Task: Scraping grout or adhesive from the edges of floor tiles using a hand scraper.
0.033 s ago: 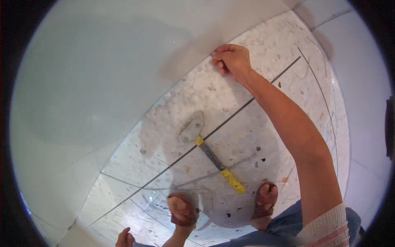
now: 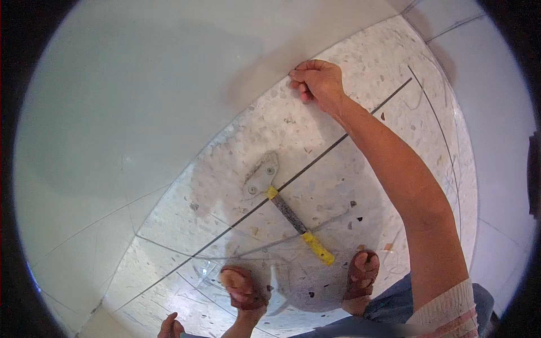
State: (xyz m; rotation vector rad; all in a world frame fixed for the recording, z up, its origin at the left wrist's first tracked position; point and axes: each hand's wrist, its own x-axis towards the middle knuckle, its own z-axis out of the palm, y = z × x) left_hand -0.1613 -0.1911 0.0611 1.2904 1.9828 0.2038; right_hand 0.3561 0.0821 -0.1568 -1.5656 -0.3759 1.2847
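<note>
My right hand (image 2: 318,83) reaches to the seam where the speckled stone floor (image 2: 332,174) meets the pale wall (image 2: 141,112). Its thumb and forefinger are pinched at that edge, the other fingers curled; whatever may be between the tips is too small to name. Low at the left, partly cut off by the frame, my left hand (image 2: 171,327) shows loosely bent fingers slightly apart, with nothing visible in them. Between my feet and the wall lies a scraper (image 2: 289,215) with a bolted grey head, a dark shaft and yellow wrapping on its grip.
My left foot (image 2: 243,286) and right foot (image 2: 362,273), in brown sandals, are on the floor near the scraper's handle. A thin dark line (image 2: 321,160) runs diagonally across the floor, passing under the tool. Pale tiles (image 2: 496,129) border the right side.
My left foot has shifted a little to the left. The right hand keeps its pinch at the wall's edge, and the scraper lies where it was.
</note>
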